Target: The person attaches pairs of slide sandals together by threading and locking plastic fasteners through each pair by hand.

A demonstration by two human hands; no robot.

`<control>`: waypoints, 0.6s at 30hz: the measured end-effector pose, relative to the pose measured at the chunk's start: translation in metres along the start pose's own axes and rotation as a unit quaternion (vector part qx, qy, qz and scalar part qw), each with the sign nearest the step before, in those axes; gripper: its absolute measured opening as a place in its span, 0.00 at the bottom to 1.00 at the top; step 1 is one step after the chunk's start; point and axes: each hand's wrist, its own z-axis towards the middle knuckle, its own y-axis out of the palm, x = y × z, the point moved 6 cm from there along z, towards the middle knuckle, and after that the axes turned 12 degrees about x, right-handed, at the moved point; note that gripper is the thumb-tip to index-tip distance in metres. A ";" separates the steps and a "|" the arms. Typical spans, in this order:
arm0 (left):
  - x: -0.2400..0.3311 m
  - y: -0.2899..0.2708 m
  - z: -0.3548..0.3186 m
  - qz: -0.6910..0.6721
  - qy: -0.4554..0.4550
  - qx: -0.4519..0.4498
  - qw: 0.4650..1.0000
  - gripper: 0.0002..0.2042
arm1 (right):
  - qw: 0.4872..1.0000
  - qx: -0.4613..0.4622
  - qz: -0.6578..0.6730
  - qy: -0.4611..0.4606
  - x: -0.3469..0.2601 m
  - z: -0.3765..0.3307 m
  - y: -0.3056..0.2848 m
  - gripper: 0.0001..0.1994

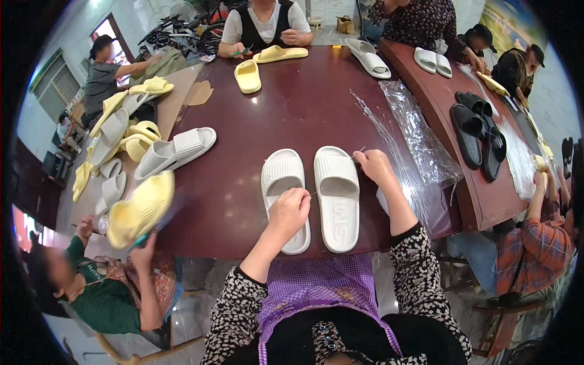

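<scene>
A pair of off-white slides lies side by side in front of me, toes pointing away: the left slide and the right slide, both with ribbed straps. My left hand is over the left slide's opening, fingers pinched on a thin strand that reaches toward the right slide's strap. At the outer side of the right slide's strap, my right hand is closed in a pinch, with a thin strand end showing above the fingertips. Whether both ends belong to one strand is hidden by the strap.
Loose thin strands and clear plastic wrap lie to my right. Grey slides and yellow ones are piled at left. Black slides rest on the right-hand table. Left of me, a co-worker holds a yellow slide and a green-handled tool.
</scene>
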 end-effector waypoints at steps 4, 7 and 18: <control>-0.002 -0.004 0.003 0.007 0.023 0.002 1.000 0.03 | 0.996 -0.049 0.017 0.079 0.002 0.012 0.022 0.17; -0.001 -0.006 0.008 0.013 0.052 -0.012 0.999 0.03 | 0.999 -0.030 0.024 0.004 -0.005 0.019 0.035 0.15; -0.005 -0.009 0.010 -0.021 0.056 -0.050 0.997 0.04 | 0.945 -0.060 0.314 -0.073 -0.100 0.030 0.053 0.08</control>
